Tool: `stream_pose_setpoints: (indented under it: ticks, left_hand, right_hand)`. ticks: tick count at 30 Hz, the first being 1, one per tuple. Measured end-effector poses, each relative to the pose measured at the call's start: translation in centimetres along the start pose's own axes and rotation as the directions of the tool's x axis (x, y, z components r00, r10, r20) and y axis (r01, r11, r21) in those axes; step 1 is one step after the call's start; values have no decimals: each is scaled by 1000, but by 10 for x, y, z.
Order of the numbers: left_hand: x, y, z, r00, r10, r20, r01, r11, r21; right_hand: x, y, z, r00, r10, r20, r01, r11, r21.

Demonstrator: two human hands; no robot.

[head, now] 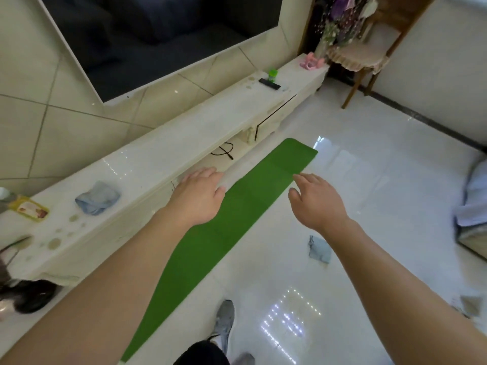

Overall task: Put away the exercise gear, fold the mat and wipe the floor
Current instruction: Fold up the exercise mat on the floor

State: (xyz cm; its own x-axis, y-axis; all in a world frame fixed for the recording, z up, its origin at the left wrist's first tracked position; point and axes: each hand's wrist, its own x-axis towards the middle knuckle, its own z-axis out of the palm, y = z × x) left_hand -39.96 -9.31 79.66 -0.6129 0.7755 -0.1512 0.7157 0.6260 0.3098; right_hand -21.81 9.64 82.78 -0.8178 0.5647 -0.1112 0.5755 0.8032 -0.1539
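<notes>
though glossy, white floor [382, 201] under green mat [237, 219]

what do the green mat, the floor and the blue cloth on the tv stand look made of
Green mat: probably thin foam or rubber, matte, lying flat with fold creases. Floor: glazed white tile, glossy, mirroring lights. Blue cloth: soft fabric, perhaps microfibre, crumpled into folds.
</notes>
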Motion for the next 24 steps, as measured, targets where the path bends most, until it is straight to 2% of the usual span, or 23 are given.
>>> stream_pose_setpoints:
  ticks: [12, 20, 24]
  left_hand:
    - [-63, -30, -16, 989, 143, 51, -144, 989, 34]
    - [-100, -86, -36, 955, 283, 85, -289, 955, 61]
    - [-118, -107, -43, 943, 309, 124, -318, 946, 59]
  right_hand:
    - [-87, -58, 11, 991, 131, -38, -129, 991, 39]
    - [-134, -140, 35, 968, 247, -53, -243, 967, 73]
    - [-162, -175, 40, 952, 299, -59, -295, 953, 75]
